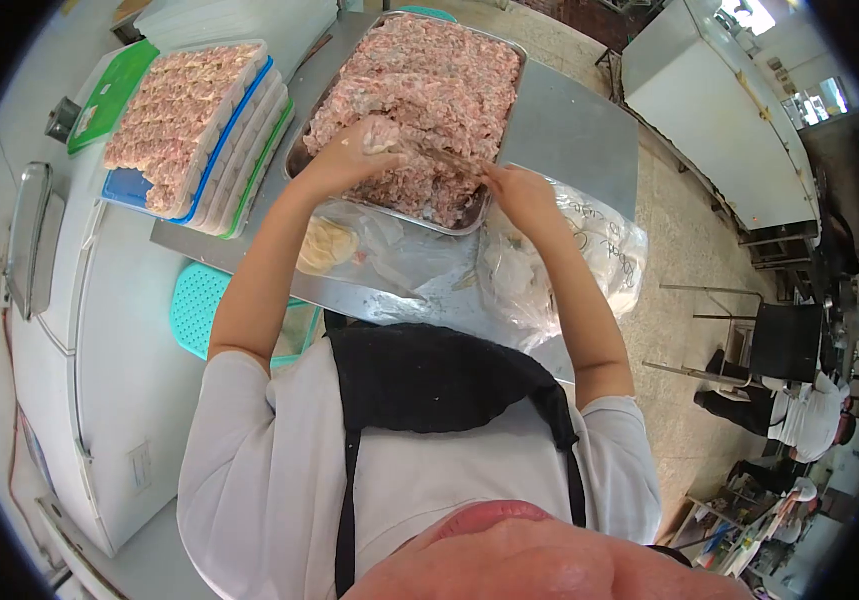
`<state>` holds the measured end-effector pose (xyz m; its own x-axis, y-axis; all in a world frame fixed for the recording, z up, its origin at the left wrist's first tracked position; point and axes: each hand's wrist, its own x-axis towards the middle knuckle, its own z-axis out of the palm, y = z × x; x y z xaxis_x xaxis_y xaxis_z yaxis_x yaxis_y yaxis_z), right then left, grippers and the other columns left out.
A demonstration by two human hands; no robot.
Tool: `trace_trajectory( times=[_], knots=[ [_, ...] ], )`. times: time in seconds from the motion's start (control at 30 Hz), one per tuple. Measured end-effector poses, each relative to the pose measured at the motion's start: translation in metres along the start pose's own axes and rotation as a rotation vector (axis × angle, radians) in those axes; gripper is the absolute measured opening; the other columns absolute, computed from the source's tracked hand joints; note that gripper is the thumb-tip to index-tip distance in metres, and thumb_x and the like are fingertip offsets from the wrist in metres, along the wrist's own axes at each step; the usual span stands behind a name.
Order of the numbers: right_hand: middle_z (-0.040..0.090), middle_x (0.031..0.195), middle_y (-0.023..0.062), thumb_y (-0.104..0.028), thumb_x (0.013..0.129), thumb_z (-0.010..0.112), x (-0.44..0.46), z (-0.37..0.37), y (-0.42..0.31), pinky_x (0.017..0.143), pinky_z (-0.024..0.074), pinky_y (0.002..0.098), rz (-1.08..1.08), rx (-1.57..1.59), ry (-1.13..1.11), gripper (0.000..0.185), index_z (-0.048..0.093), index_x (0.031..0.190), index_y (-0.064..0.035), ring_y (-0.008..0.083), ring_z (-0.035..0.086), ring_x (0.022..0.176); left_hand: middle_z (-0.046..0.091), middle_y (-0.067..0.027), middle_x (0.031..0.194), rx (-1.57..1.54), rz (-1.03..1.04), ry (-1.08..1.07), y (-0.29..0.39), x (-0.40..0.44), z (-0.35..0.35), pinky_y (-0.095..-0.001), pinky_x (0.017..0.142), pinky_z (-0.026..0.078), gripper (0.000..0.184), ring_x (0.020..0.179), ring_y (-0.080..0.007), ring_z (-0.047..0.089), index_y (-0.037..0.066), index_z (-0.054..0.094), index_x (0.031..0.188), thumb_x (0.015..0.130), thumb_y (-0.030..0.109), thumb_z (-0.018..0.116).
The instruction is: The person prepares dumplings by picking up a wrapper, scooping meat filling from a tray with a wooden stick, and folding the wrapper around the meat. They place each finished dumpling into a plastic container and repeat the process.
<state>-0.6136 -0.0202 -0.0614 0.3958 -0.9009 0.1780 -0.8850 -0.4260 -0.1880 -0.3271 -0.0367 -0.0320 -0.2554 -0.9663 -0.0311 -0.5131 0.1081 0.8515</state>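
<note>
A large metal tray (294, 160) heaped with pink minced meat filling (429, 65) lies in front of me. My left hand (349, 160) is curled over the tray's near left part, closed around a pale dumpling wrapper (381, 134) that looks to have filling on it. From the right, my right hand (521, 195) grips a thin flat spatula (454, 162), whose blade points left over the filling toward my left hand. Below the tray, a pile of round, yellowish wrappers (327, 246) sits in clear plastic. A plastic bag of white wrappers (574, 255) is under my right forearm.
Stacked plastic trays (239, 140) stand at the left, the top one filled with rows of dumplings (184, 110). A green lid (114, 95) leans beside them. A turquoise stool (199, 305) is below the metal table (579, 130). People (799, 415) work far right, near a black chair (787, 340).
</note>
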Motion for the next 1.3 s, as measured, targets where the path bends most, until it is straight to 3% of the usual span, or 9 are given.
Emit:
trace_trajectory(
  times=[0.07,0.13,0.23,0.4,0.63,0.7,0.93,1.03,1.3],
  knots=[
    [0.065,0.088,0.0155,-0.025,0.090,0.056,-0.008,-0.023,0.002,0.071,0.0506,0.0439,0.018,0.008,-0.068,0.023,0.064,0.103,-0.0073,0.0347,0.064,0.083,0.067,-0.0115,0.104,-0.155,-0.087,-0.061,0.018,-0.010,-0.007,-0.0309,0.073,0.050,0.042,0.086,-0.0180,0.063,0.004,0.063,0.114,0.077,0.022,0.073],
    [0.067,0.097,0.0179,-0.028,0.092,0.056,-0.013,-0.047,0.003,0.078,0.0506,0.0390,0.054,0.381,0.066,0.032,0.064,0.111,-0.0038,0.0325,0.065,0.091,0.065,-0.0133,0.110,-0.096,0.378,0.070,0.021,-0.009,-0.012,-0.0337,0.079,0.049,0.043,0.092,-0.0221,0.062,0.004,0.063,0.113,0.076,0.023,0.074],
    [0.066,0.108,0.0201,-0.030,0.094,0.057,-0.018,-0.067,-0.024,0.085,0.0475,0.0294,0.069,0.752,-0.102,0.037,0.064,0.114,-0.0002,0.0213,0.065,0.094,0.063,-0.0141,0.112,0.161,0.491,0.023,0.014,-0.004,-0.014,-0.0351,0.082,0.048,0.046,0.095,-0.0232,0.061,0.004,0.061,0.116,0.075,0.022,0.073],
    [0.068,0.099,0.0169,-0.028,0.093,0.058,0.000,-0.041,-0.016,0.079,0.0493,0.0323,-0.047,0.729,-0.247,0.033,0.064,0.113,-0.0010,0.0219,0.065,0.088,0.065,-0.0128,0.110,0.201,0.408,-0.115,0.017,0.002,-0.006,-0.0341,0.084,0.048,0.044,0.095,-0.0217,0.061,0.003,0.063,0.109,0.073,0.024,0.076],
    [0.066,0.089,0.0146,-0.031,0.092,0.054,-0.001,0.005,-0.025,0.072,0.0500,0.0444,-0.085,0.325,0.135,0.029,0.064,0.113,-0.0134,0.0354,0.063,0.084,0.062,-0.0129,0.117,-0.066,-0.090,-0.205,-0.005,0.007,0.007,-0.0339,0.091,0.045,0.050,0.105,-0.0198,0.058,0.004,0.060,0.114,0.075,0.031,0.075],
    [0.066,0.087,0.0140,-0.030,0.093,0.051,-0.003,0.006,-0.004,0.070,0.0497,0.0450,0.013,-0.033,-0.127,0.028,0.062,0.113,-0.0135,0.0351,0.063,0.080,0.062,-0.0132,0.117,-0.036,0.013,-0.144,-0.006,-0.005,0.004,-0.0341,0.092,0.044,0.052,0.107,-0.0202,0.058,0.003,0.058,0.116,0.074,0.030,0.076],
    [0.068,0.099,0.0153,-0.032,0.094,0.052,-0.033,-0.060,-0.031,0.077,0.0508,0.0410,0.053,0.331,0.090,0.031,0.066,0.112,-0.0110,0.0337,0.064,0.090,0.064,-0.0118,0.113,-0.005,0.477,0.049,0.024,-0.045,-0.027,-0.0341,0.095,0.043,0.051,0.109,-0.0241,0.058,0.005,0.058,0.118,0.074,0.023,0.077],
    [0.066,0.106,0.0157,-0.031,0.094,0.055,-0.032,-0.064,-0.077,0.078,0.0509,0.0377,-0.046,0.640,0.038,0.030,0.067,0.111,-0.0101,0.0334,0.064,0.091,0.067,-0.0123,0.104,0.050,0.396,-0.085,0.020,-0.050,-0.038,-0.0342,0.090,0.046,0.045,0.103,-0.0253,0.062,0.005,0.062,0.112,0.073,0.023,0.077],
    [0.065,0.086,0.0129,-0.027,0.091,0.059,-0.015,-0.084,-0.161,0.068,0.0497,0.0426,-0.155,0.258,0.154,0.023,0.068,0.105,-0.0101,0.0346,0.063,0.078,0.067,-0.0141,0.098,0.091,0.354,0.033,0.002,-0.077,-0.091,-0.0349,0.084,0.048,0.047,0.093,-0.0250,0.064,0.001,0.063,0.107,0.071,0.027,0.080]
  ],
)
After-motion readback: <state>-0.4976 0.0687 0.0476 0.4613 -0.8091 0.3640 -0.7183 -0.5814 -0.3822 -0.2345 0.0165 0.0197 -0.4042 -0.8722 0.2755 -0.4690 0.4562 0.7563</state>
